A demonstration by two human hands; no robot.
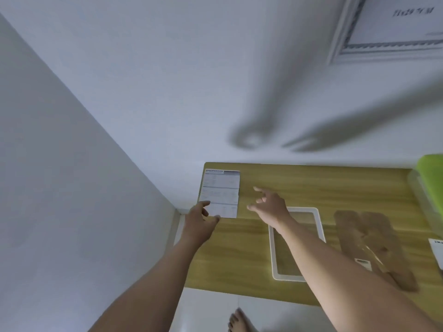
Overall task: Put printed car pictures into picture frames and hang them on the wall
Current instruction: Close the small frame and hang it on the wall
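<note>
White printed sheet (221, 190), flat rectangle, grey text blocks, at far left corner of my wood-grain table (299, 178), my left hand (199, 226) pinches its near corner, my right hand (268, 204) loose, fingers spread, white rounded frame (272, 255) flat beside.

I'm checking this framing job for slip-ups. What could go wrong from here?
The left hand pinches the near corner of the white printed sheet, which lies at the far left corner of the wooden table; a hasty pull might crease it or slide it off. The right hand reaches with its forearm over the empty white rectangular frame, so dropping the arm could knock it.
</note>
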